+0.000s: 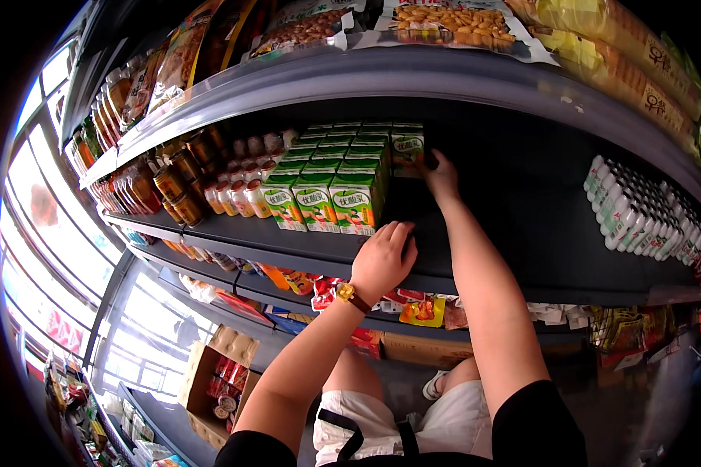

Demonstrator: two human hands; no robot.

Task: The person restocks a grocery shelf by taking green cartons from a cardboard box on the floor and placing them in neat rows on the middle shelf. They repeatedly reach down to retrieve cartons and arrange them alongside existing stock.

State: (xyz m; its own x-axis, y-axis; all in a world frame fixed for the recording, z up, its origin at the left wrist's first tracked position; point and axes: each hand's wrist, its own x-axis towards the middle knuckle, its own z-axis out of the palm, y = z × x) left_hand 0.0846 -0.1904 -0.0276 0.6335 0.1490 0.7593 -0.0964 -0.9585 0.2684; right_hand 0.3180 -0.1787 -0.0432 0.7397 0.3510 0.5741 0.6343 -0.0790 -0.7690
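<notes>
Green-and-white drink cartons [353, 201] stand in close rows on the dark shelf [327, 245]. My right hand [443, 175] reaches deep onto the shelf, its fingers at the right side of a carton [408, 149] in the back; whether they grip it is not clear. My left hand [384, 257], with a watch [346, 292] on the wrist, rests by the shelf's front edge, just right of the front cartons. Its fingers are loosely curled, and their tips are partly hidden.
Small capped bottles [254, 198] and brown-gold cans [172, 184] stand left of the cartons. White bottles [642, 216] fill the right end. Nut bags [453, 23] lie on the upper shelf [432, 70]. An opened cardboard box [195, 373] stands at lower left.
</notes>
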